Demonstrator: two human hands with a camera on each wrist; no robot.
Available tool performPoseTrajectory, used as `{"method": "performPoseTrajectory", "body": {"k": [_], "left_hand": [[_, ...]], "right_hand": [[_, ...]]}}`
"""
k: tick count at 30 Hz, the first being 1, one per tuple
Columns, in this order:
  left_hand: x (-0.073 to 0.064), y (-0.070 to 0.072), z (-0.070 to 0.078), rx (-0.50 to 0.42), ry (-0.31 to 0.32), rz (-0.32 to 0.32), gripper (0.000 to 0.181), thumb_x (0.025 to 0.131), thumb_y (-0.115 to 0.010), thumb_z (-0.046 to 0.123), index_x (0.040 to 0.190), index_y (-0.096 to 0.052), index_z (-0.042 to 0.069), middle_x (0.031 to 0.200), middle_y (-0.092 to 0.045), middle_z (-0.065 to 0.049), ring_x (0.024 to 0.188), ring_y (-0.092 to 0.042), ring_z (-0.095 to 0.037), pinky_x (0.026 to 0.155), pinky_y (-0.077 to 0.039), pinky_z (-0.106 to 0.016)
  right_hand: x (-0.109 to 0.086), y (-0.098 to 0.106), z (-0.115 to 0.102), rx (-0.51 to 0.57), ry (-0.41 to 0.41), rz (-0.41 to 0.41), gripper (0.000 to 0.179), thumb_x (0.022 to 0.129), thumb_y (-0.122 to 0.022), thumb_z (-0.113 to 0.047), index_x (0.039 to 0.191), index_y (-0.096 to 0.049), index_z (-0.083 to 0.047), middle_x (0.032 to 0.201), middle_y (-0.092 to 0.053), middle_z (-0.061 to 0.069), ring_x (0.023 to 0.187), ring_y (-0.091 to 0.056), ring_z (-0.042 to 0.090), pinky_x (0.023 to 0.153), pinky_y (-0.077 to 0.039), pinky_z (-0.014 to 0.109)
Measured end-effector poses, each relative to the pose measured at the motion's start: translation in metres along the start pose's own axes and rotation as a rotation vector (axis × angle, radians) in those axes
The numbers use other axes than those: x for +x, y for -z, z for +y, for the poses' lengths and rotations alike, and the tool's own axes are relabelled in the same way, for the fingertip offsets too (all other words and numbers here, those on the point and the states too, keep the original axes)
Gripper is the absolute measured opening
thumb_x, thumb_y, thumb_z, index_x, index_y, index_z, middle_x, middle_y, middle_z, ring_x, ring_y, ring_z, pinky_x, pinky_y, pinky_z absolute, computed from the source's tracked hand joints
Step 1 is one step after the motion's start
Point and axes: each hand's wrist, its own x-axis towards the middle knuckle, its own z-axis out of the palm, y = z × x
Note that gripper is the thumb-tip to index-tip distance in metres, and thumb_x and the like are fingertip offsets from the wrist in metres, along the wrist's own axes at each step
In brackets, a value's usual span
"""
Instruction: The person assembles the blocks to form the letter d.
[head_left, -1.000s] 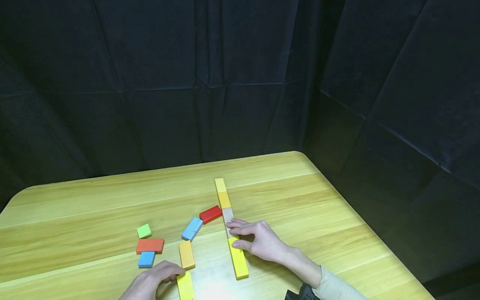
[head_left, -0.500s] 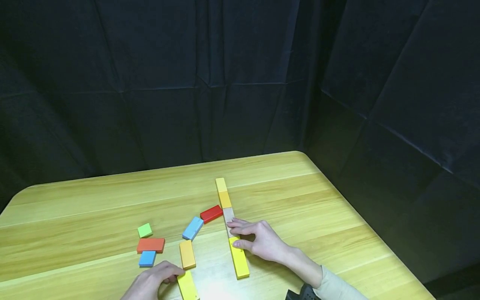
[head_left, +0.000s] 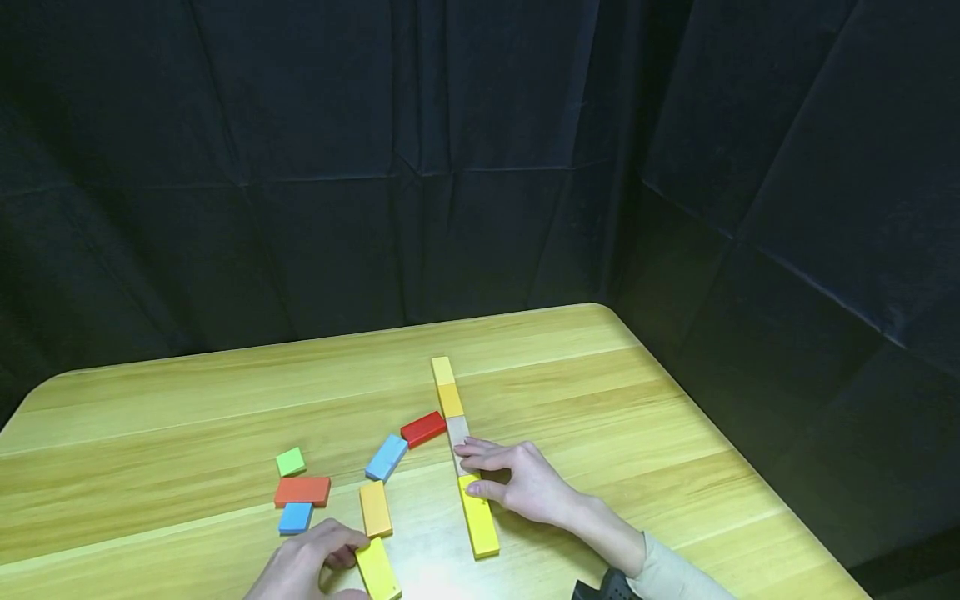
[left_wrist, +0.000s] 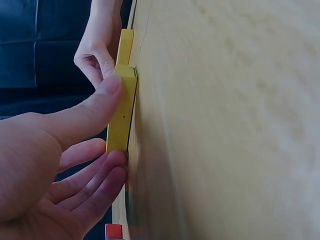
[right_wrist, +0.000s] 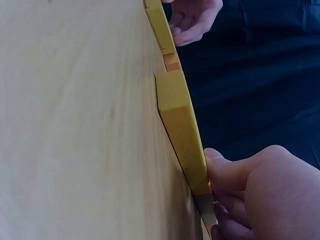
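My left hand [head_left: 303, 562] pinches a yellow wooden block [head_left: 379, 570] by its two ends. In the left wrist view the thumb is at one end of this yellow block [left_wrist: 121, 117] and the fingertips are at the other. Its far end lies right at an orange block [head_left: 375, 508]. My right hand [head_left: 521, 483] rests on a straight row, its fingers on a grey block [head_left: 456, 429] and its thumb on a longer yellow block [head_left: 480, 525]. The fingers partly cover the grey block.
Beyond the grey block, the row continues with an orange block [head_left: 450, 400] and a pale yellow one [head_left: 442, 369]. A red block [head_left: 423, 427] and a light blue block [head_left: 387, 457] curve leftward. Green [head_left: 290, 461], orange-red [head_left: 302, 492] and blue [head_left: 296, 518] blocks lie left.
The yellow block in my left hand has slid slightly away from me, and its near end has swung to the right. My right hand stays in place.
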Motion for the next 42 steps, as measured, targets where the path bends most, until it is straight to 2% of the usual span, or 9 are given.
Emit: {"method": "performPoseTrajectory", "body": {"k": [7, 18, 26, 34, 42], "left_hand": [[0.0019, 0.0018, -0.0006, -0.054, 0.042, -0.036, 0.043, 0.076, -0.087, 0.033, 0.105, -0.070, 0.007, 0.094, -0.064, 0.008, 0.079, -0.058, 0.002, 0.067, -0.052, -0.021], [0.0021, -0.0021, 0.0034, -0.046, 0.060, -0.006, 0.032, 0.080, -0.084, 0.029, 0.101, -0.070, 0.009, 0.092, -0.065, 0.010, 0.078, -0.059, 0.003, 0.066, -0.053, -0.020], [0.0032, -0.0031, 0.0033, -0.023, 0.048, 0.013, 0.026, 0.081, -0.084, 0.025, 0.098, -0.071, 0.011, 0.089, -0.065, 0.011, 0.076, -0.059, 0.004, 0.065, -0.054, -0.019], [0.0034, -0.0027, 0.0008, -0.009, -0.014, 0.027, 0.020, 0.084, -0.081, 0.018, 0.099, -0.071, 0.009, 0.091, -0.067, 0.006, 0.078, -0.060, 0.004, 0.066, -0.055, -0.019], [0.0044, -0.0014, -0.0009, -0.004, -0.092, 0.069, 0.016, 0.084, -0.080, 0.013, 0.098, -0.072, 0.008, 0.088, -0.070, 0.000, 0.078, -0.061, 0.005, 0.065, -0.057, -0.020]], "right_hand": [[-0.0003, 0.0000, -0.0003, 0.000, 0.000, -0.002, 0.036, 0.088, -0.077, -0.025, 0.120, -0.073, -0.008, 0.137, -0.062, -0.006, 0.136, -0.050, 0.015, 0.114, -0.040, 0.043], [-0.0003, -0.0002, 0.0001, -0.005, -0.003, -0.005, 0.037, 0.089, -0.076, -0.025, 0.121, -0.072, -0.008, 0.137, -0.062, -0.006, 0.137, -0.050, 0.016, 0.114, -0.039, 0.043], [-0.0006, 0.0000, 0.0008, -0.028, 0.022, 0.001, 0.036, 0.089, -0.076, -0.025, 0.120, -0.073, -0.007, 0.136, -0.063, -0.005, 0.136, -0.051, 0.017, 0.113, -0.040, 0.042], [-0.0006, 0.0001, 0.0024, -0.039, 0.026, 0.005, 0.037, 0.089, -0.076, -0.027, 0.120, -0.073, -0.008, 0.136, -0.063, -0.005, 0.135, -0.051, 0.017, 0.113, -0.040, 0.041], [0.0000, 0.0003, 0.0014, -0.028, 0.018, 0.004, 0.036, 0.089, -0.076, -0.025, 0.120, -0.073, -0.008, 0.136, -0.063, -0.004, 0.136, -0.051, 0.017, 0.113, -0.040, 0.042]]}}
